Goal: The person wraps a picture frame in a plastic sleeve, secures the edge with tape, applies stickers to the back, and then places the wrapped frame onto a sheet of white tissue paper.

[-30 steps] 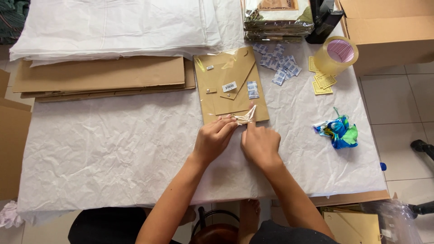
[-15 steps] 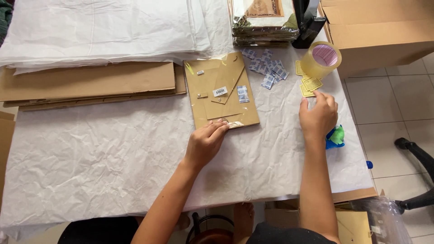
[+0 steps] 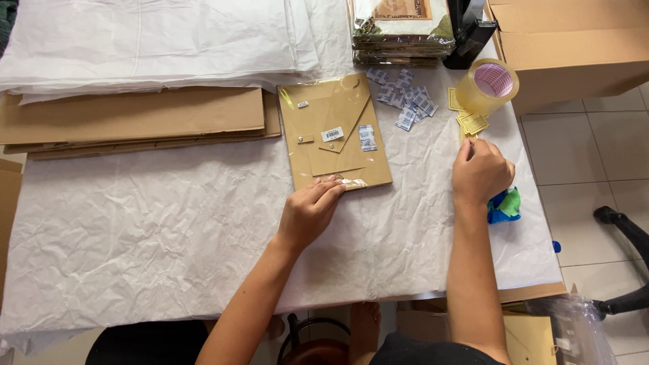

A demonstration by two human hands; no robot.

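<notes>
A tan picture-frame back [image 3: 334, 132] in clear wrap lies flat on crumpled white paper [image 3: 155, 230]. My left hand [image 3: 309, 211] rests on its near edge, fingertips pressing a small folded flap of the wrap. My right hand [image 3: 480, 172] is to the right, fingers curled and pinched together just below a small stack of yellow stickers [image 3: 471, 122]. Whether it holds a sticker is unclear. A roll of clear packing tape [image 3: 488, 85] stands just beyond the stickers.
Several small white sachets [image 3: 405, 101] lie scattered behind the frame. Flat cardboard sheets [image 3: 135, 122] and folded white paper [image 3: 149, 40] fill the left back. A stack of wrapped frames [image 3: 402, 30], an open cardboard box [image 3: 574, 47] and a blue-green bundle [image 3: 503, 205] lie to the right.
My right hand left the frame's near edge and moved right and back toward the yellow stickers. My left hand stayed pressing the frame's edge.
</notes>
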